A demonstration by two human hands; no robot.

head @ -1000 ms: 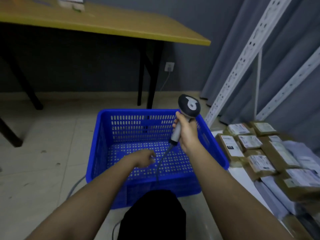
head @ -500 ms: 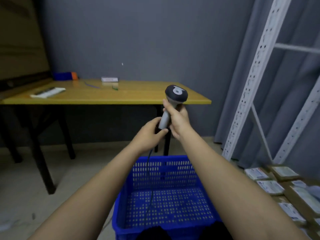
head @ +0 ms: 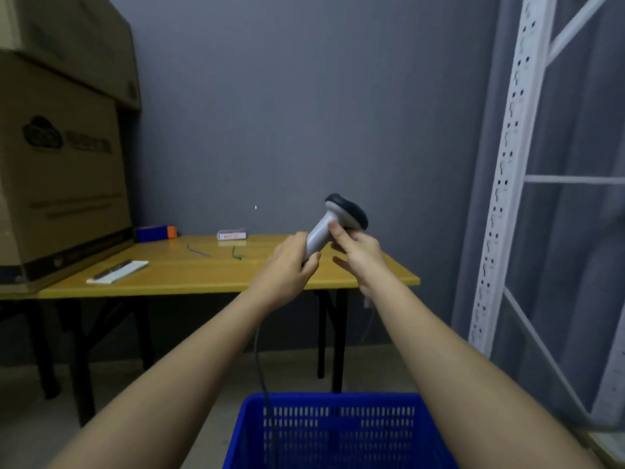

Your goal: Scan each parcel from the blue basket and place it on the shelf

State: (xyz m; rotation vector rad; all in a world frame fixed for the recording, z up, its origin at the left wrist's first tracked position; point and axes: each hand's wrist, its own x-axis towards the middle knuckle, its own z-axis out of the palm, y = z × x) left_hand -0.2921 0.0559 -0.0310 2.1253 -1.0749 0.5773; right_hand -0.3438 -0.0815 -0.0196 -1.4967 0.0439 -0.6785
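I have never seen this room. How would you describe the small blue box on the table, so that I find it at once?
Start at the yellow table against the grey wall. At its back left stands a big cardboard carton; the blue box lies just right of it, at the wall. It is the only blue item on the table, with an orange end, unlike the white box further right.

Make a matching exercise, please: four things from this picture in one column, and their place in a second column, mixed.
Things:
1. grey handheld barcode scanner
2. blue perforated plastic basket
3. large brown cardboard box
4. white perforated metal shelf upright

Places:
A. left end of the yellow wooden table
B. right edge of view
C. held between both hands
D. bottom of view, on the floor

Pairs: 1-C, 2-D, 3-A, 4-B
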